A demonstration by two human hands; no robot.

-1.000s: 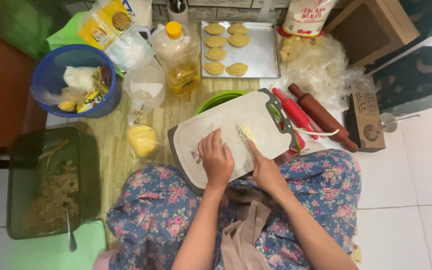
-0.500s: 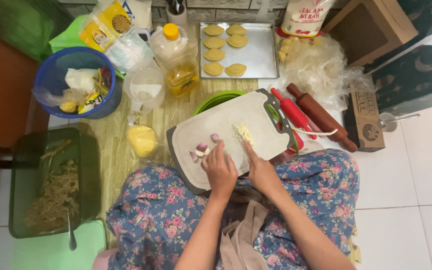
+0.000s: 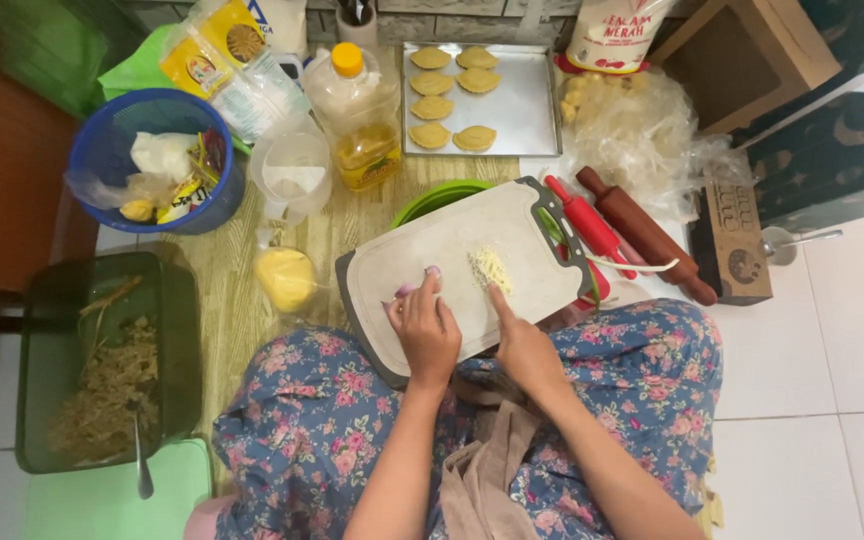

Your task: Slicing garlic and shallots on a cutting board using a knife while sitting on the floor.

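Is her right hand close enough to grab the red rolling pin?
Probably yes. The right hand rests on the white cutting board, and the red rolling pin lies just past the board's right edge. Nothing stands between them, so a short reach should do.

Rolling pins (image 3: 632,225) right of cutting board (image 3: 452,250), tray (image 3: 527,110) behind.
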